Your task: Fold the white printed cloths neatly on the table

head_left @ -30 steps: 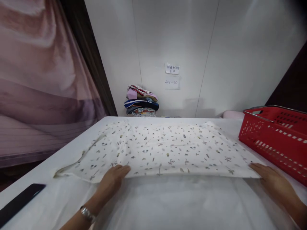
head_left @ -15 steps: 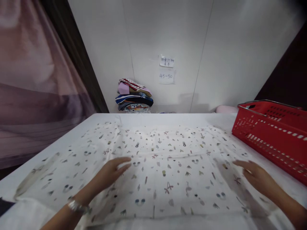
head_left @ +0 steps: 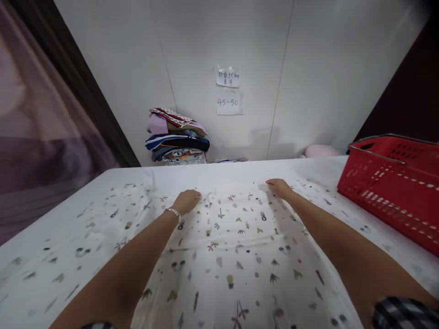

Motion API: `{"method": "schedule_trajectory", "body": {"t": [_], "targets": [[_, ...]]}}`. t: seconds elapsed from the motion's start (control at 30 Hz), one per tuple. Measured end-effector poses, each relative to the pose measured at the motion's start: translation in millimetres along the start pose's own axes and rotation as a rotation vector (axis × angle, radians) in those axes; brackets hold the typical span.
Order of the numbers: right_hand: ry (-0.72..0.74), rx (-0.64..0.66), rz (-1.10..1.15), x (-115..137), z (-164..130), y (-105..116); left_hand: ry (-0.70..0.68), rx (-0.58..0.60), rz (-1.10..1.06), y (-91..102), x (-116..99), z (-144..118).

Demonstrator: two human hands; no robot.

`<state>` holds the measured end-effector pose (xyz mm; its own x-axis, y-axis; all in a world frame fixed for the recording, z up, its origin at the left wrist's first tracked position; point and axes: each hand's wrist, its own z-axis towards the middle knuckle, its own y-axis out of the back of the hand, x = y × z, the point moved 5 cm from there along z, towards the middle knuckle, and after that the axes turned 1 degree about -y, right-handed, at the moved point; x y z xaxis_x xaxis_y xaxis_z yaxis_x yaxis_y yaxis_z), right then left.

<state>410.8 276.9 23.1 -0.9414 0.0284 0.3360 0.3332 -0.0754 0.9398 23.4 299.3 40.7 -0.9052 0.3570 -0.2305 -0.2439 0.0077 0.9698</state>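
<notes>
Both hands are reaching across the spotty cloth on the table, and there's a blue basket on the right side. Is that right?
Almost. The basket is red, not blue; the head view shows it on the right side of the table. The rest holds: the left hand and the right hand both reach across the patterned cloth towards its far edge.

Both hands, left (head_left: 187,201) and right (head_left: 279,187), have slid from the cloth's (head_left: 222,246) near edge to its far edge (cloth now unfolded).
</notes>
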Motion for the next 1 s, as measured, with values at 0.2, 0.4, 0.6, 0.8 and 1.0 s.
{"method": "schedule_trajectory", "body": {"t": [0.2, 0.4, 0.6, 0.8, 1.0], "targets": [[0.061, 0.117, -0.11, -2, 9, -15, 0.01, 0.158, 0.074, -2.8, 9, 0], [-0.011, 0.026, -0.084, -9, 14, 2, 0.13, 0.16, -0.21, 20.0, 13, 22], [-0.18, -0.068, -0.127, -14, 22, -3, 0.238, 0.01, -0.073, 2.0, 15, 48], [-0.192, -0.004, -0.212, -10, 19, -16, 0.268, 0.072, -0.089, -19.3, 8, 49], [-0.1, 0.068, -0.217, 11, 21, -13, 0.171, 0.135, -0.173, -11.8, -12, 60]]}}
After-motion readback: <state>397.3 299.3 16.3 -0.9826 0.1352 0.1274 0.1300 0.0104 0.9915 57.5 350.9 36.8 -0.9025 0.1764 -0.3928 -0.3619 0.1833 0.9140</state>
